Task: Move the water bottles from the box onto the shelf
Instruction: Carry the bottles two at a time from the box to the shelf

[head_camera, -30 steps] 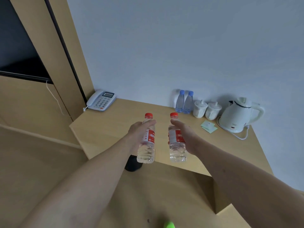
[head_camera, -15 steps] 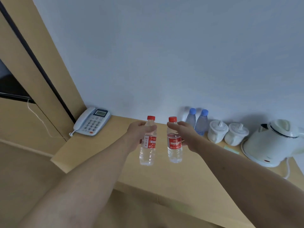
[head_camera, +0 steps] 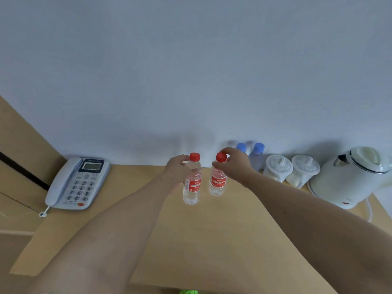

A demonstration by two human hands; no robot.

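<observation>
Two clear water bottles with red caps and red labels stand upright, side by side, near the back of the wooden shelf (head_camera: 222,240). My left hand (head_camera: 177,169) grips the left bottle (head_camera: 192,185) around its upper body. The right bottle (head_camera: 217,181) is held at its neck and cap by my right hand (head_camera: 233,164). Both bottle bases are at the shelf surface; whether they rest on it I cannot tell. The box is out of view.
A grey desk telephone (head_camera: 77,183) lies at the left of the shelf. Against the back wall stand two blue-capped bottles (head_camera: 255,155), two white lidded cups (head_camera: 291,169) and a white electric kettle (head_camera: 352,175) at the right. A wooden panel rises at the far left.
Both hands have carried the bottles forward and down toward the back of the shelf. My right hand's grip has shifted up to the cap. The view has moved closer to the shelf.
</observation>
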